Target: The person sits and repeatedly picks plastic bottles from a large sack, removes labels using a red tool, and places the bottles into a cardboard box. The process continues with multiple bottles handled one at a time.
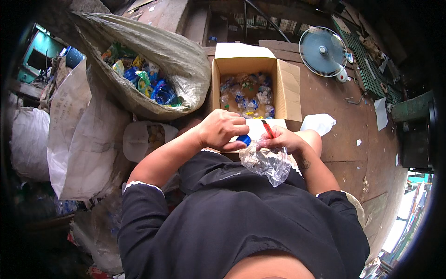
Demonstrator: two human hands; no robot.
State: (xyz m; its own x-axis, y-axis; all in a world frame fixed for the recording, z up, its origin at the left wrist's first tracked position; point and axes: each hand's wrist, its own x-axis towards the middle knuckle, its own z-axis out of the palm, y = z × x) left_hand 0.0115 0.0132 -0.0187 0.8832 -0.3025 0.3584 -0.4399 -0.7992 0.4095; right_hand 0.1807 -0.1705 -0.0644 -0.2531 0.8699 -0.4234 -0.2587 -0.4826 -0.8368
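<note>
My left hand (223, 130) has its thumb and fingers around a blue plastic bottle cap (244, 140). Just right of the cap is a crumpled clear plastic bottle (270, 164), hanging over my lap. Whether cap and bottle are still joined is hard to tell. My right hand (280, 139) grips the bottle near its cap end and also a red utility knife (268, 129), whose dark end points up and away from me. Beyond both hands stands an open cardboard box (288, 90) with clear bottles and pieces lying inside.
At the left, a large woven sack (188, 59) gapes open over blue, green and yellow plastic. Below it sits a cut white jug (136, 141) with caps inside. A white plastic jug (317, 124) lies right of my knee. A fan (323, 50) stands on the wooden floor (348, 143).
</note>
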